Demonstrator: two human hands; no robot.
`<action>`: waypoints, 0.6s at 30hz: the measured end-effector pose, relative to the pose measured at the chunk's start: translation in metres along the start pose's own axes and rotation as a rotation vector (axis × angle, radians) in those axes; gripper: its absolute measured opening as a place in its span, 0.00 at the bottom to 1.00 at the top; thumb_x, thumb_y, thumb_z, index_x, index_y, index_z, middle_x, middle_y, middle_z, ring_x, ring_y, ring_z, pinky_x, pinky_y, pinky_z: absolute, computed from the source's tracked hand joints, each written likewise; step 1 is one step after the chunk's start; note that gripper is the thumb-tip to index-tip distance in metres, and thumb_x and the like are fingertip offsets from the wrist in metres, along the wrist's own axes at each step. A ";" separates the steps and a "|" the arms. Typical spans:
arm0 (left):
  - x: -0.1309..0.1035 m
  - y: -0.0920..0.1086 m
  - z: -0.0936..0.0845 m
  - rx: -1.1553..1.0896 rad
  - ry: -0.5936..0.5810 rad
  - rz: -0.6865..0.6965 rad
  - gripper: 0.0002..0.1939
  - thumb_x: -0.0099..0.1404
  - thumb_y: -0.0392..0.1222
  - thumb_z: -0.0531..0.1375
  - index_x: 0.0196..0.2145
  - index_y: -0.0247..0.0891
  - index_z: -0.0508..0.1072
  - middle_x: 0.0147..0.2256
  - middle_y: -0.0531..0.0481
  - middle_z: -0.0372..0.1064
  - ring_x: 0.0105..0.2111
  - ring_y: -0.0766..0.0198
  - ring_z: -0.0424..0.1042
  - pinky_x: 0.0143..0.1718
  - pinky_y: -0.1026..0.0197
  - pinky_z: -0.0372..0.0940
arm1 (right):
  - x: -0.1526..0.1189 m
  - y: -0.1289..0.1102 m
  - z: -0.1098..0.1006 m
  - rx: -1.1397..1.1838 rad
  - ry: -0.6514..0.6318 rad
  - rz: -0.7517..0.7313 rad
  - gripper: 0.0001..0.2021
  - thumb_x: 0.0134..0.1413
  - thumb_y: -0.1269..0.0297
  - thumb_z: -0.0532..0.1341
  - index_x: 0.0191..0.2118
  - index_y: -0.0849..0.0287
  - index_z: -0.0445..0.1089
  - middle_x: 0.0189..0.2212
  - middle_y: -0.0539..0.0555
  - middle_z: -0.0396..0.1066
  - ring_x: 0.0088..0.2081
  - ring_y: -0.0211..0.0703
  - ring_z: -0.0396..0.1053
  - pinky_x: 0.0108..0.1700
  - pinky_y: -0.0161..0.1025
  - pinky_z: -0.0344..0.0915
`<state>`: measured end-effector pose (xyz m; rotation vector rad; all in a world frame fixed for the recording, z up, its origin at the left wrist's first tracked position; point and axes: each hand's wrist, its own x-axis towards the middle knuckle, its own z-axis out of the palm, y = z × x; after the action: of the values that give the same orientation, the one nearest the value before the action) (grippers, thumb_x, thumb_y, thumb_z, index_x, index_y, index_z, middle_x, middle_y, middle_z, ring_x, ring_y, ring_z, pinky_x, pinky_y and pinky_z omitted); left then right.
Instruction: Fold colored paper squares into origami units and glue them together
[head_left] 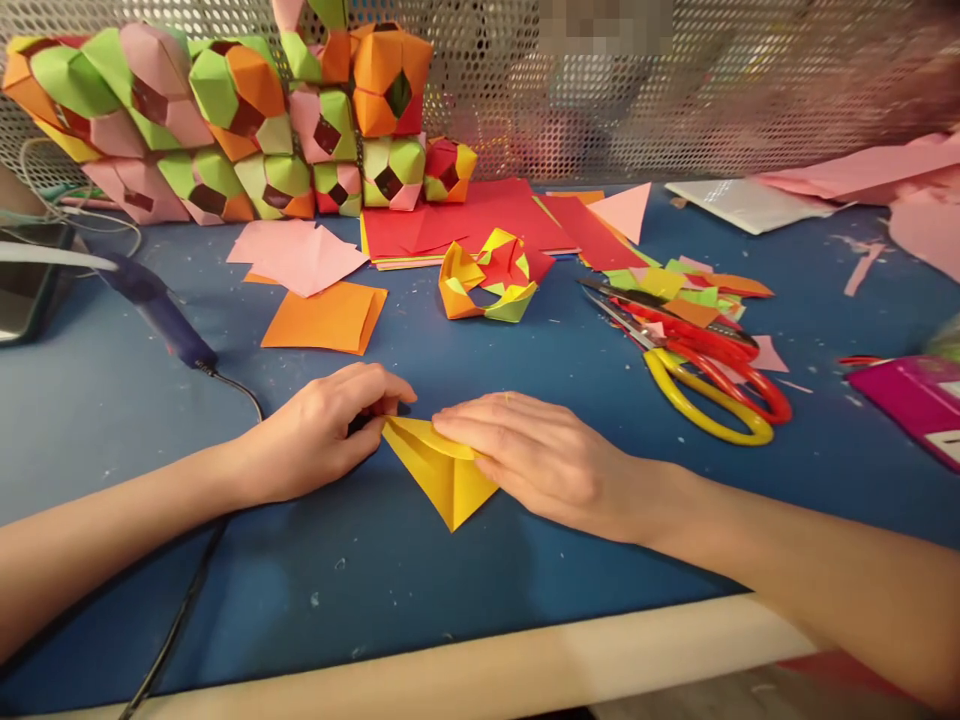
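A yellow sheet of origami paper [454,488] lies on the blue table near its front edge, folded into a triangle-like shape with one point toward me. My left hand [334,425] pinches its left corner between thumb and fingers. Across the upper right part of the sheet, my right hand [544,455] lies flat with fingers stretched out, pressing the folded flap. The right corner is hidden under that hand. Just beyond sits a partly assembled ring of folded paper [517,298] in yellow, red and green.
Folded-paper balls [240,100] are stacked along a perforated metal screen [510,90]. Orange squares [322,318], pink squares [296,255] and red sheets [450,220] lie behind my hands. Scissors [705,395] rest by paper scraps at right. A cable [180,620] runs at left.
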<state>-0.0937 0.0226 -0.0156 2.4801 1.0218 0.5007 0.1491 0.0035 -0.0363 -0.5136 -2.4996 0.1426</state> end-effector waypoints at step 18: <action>0.000 -0.003 0.003 0.092 0.080 0.058 0.13 0.61 0.26 0.50 0.39 0.35 0.69 0.36 0.49 0.70 0.37 0.66 0.69 0.39 0.66 0.64 | 0.005 0.005 -0.003 -0.170 -0.038 -0.128 0.07 0.58 0.76 0.56 0.37 0.67 0.71 0.37 0.59 0.74 0.41 0.44 0.69 0.44 0.45 0.68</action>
<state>-0.0940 0.0243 -0.0200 2.5953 1.0275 0.5876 0.1485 0.0102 -0.0317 -0.4202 -2.5869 -0.1119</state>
